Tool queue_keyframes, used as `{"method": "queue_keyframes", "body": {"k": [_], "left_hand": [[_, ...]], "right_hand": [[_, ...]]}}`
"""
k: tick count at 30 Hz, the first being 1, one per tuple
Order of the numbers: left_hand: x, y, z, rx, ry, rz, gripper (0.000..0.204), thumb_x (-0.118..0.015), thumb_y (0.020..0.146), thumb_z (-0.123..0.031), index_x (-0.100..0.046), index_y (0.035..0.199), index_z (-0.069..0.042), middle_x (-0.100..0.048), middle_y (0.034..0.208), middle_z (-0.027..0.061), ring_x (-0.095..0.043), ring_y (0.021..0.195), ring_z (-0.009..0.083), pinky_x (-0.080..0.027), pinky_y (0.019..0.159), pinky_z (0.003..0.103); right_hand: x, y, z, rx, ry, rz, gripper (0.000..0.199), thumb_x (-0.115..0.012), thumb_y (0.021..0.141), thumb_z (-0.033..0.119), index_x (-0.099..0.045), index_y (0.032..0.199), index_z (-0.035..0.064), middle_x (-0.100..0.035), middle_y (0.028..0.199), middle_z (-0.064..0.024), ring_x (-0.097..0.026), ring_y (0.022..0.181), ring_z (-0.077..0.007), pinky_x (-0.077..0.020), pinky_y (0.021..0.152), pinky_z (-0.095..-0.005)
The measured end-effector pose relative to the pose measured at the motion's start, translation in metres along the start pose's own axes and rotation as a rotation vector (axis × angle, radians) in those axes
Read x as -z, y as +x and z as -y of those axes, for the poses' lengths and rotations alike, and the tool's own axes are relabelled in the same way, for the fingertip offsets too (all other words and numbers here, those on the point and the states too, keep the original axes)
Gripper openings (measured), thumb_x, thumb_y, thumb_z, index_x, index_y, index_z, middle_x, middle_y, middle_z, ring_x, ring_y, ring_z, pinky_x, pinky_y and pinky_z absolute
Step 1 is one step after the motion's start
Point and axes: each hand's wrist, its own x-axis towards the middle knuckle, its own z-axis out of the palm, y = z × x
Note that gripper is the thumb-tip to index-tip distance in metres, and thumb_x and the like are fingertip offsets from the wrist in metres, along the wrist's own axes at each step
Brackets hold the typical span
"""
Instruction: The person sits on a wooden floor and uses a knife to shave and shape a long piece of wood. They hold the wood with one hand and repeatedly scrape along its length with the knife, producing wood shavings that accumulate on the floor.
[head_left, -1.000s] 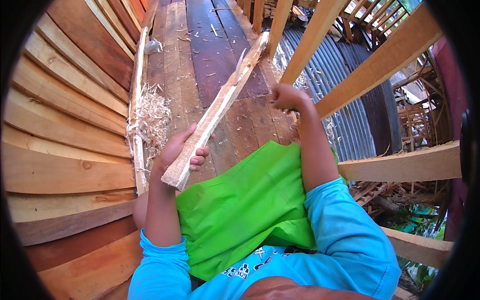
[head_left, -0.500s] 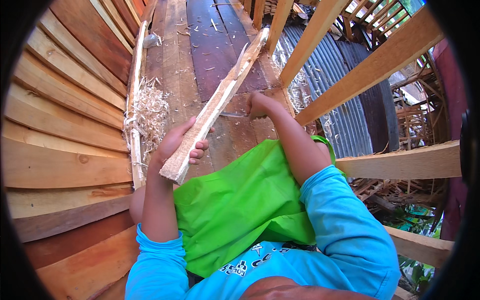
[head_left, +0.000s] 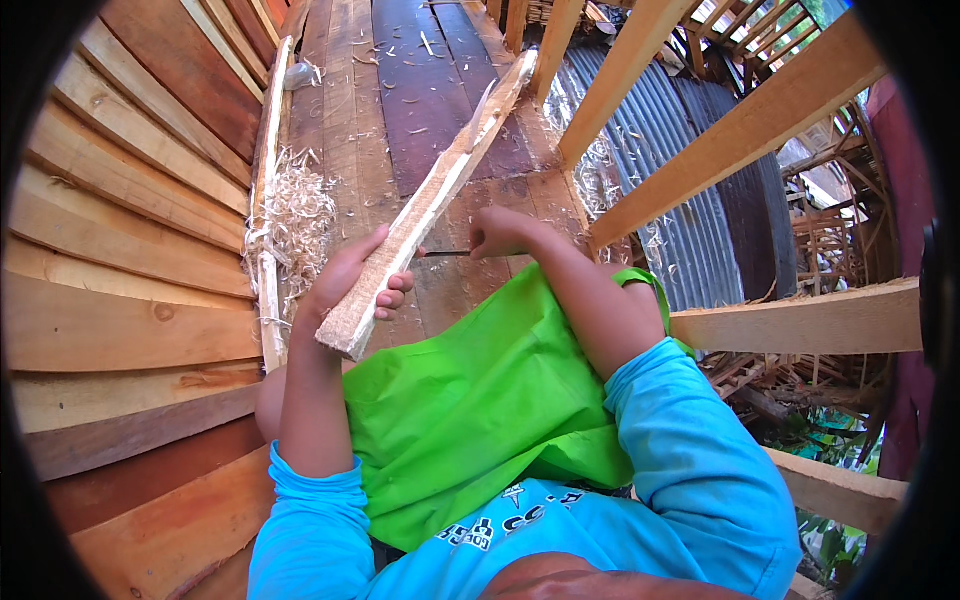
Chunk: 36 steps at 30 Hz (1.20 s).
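Note:
A long, rough-hewn wooden stick (head_left: 428,205) slants away from me, its square-cut end nearest my body. My left hand (head_left: 345,278) is wrapped round it near that end, fingertips showing on its right side. Toward its far end a split sliver (head_left: 484,103) stands up from the wood. To the right of the stick, my right hand (head_left: 500,232) is closed round a knife whose handle is hidden in the fist. Its thin dark blade (head_left: 447,253) points left, seen edge-on, with its tip close to my left fingers; whether it touches the stick I cannot tell.
Curly wood shavings (head_left: 300,205) heap beside a pale pole (head_left: 268,200) along the left plank wall (head_left: 140,235). The board floor (head_left: 420,110) carries scattered chips. Wooden rails (head_left: 740,125) stand on the right, with corrugated metal sheeting (head_left: 665,180) beyond them. Green cloth (head_left: 490,390) covers my lap.
My right hand has come nearer to my body and slightly left with the knife, whose blade now shows as a thin dark line. The stick has shifted slightly toward me.

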Motion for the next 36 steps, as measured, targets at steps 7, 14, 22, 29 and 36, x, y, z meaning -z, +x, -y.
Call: {"method": "queue_keyframes", "body": {"k": [7, 14, 22, 29, 36], "left_hand": [[0.000, 0.005, 0.001, -0.002, -0.019, 0.016, 0.052, -0.034, 0.100, -0.048, -0.043, 0.124, -0.003, -0.045, 0.072, 0.0026, -0.043, 0.052, 0.0088, -0.039, 0.044, 0.023], [0.010, 0.004, 0.002, -0.025, -0.003, 0.018, 0.053, -0.034, 0.100, -0.048, -0.043, 0.122, -0.001, -0.045, 0.074, 0.0030, -0.044, 0.053, 0.0089, -0.040, 0.044, 0.023], [0.010, 0.008, 0.001, -0.031, -0.001, 0.070, 0.053, -0.034, 0.100, -0.046, -0.042, 0.123, 0.001, -0.046, 0.074, 0.0031, -0.045, 0.055, 0.0089, -0.040, 0.045, 0.023], [0.008, 0.009, 0.001, -0.037, 0.021, 0.079, 0.053, -0.034, 0.100, -0.046, -0.041, 0.124, 0.001, -0.046, 0.075, 0.0034, -0.045, 0.055, 0.0089, -0.041, 0.045, 0.023], [0.000, 0.010, 0.001, -0.028, 0.035, 0.001, 0.050, -0.036, 0.100, -0.046, -0.044, 0.121, -0.001, -0.047, 0.072, 0.0026, -0.045, 0.050, 0.0074, -0.040, 0.040, 0.021]], "right_hand": [[-0.043, 0.010, 0.016, 0.057, -0.102, -0.035, 0.013, -0.074, 0.062, 0.015, -0.072, 0.071, 0.0061, -0.069, 0.075, -0.0127, -0.067, 0.072, -0.0275, -0.0530, 0.068, -0.0370], [-0.040, -0.007, 0.043, -0.131, -0.294, 0.102, 0.023, -0.073, 0.067, 0.017, -0.071, 0.086, 0.0044, -0.069, 0.091, -0.0159, -0.068, 0.087, -0.0318, -0.0547, 0.075, -0.0407], [-0.020, -0.010, -0.016, -0.494, -0.321, -0.332, 0.020, -0.061, 0.075, 0.009, -0.070, 0.092, 0.0003, -0.069, 0.099, -0.0161, -0.067, 0.093, -0.0315, -0.0543, 0.080, -0.0416], [-0.022, -0.007, -0.011, -0.310, -0.037, -0.314, 0.022, -0.064, 0.074, 0.009, -0.070, 0.094, 0.0018, -0.069, 0.098, -0.0176, -0.066, 0.094, -0.0349, -0.0535, 0.083, -0.0429], [-0.005, -0.008, -0.026, -0.882, 0.055, -0.643, 0.017, -0.063, 0.078, 0.011, -0.071, 0.090, 0.0022, -0.069, 0.097, -0.0196, -0.066, 0.094, -0.0372, -0.0529, 0.082, -0.0431]]}}
